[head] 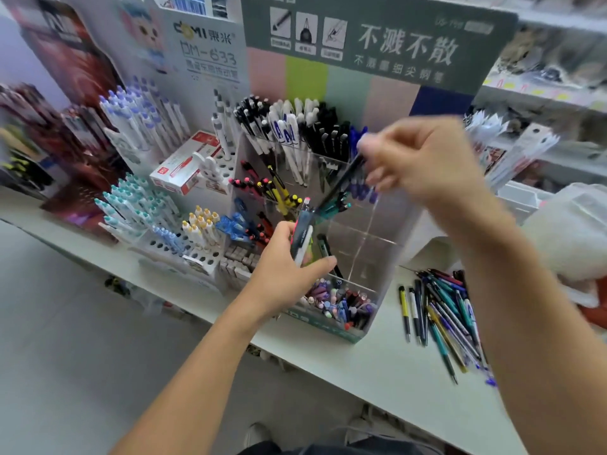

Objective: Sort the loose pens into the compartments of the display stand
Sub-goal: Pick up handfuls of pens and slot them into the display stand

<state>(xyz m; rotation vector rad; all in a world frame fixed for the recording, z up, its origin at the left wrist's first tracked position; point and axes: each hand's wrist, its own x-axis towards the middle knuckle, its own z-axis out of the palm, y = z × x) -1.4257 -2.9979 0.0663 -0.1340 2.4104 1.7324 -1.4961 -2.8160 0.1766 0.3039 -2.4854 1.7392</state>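
My right hand [423,162] pinches a dark pen [341,183] over the display stand [371,244], while my left hand [289,267] grips a few pens [303,234] below it. Blurred as I am, I might drop it into the wrong compartment. Right of my fingers, loose pens [443,313] litter the white worktop [377,366] in a stationery shop.

Looks like a stationery shop: printed cardboard pen display stands [210,57] upper left, stocked white shelves [558,93] upper right.
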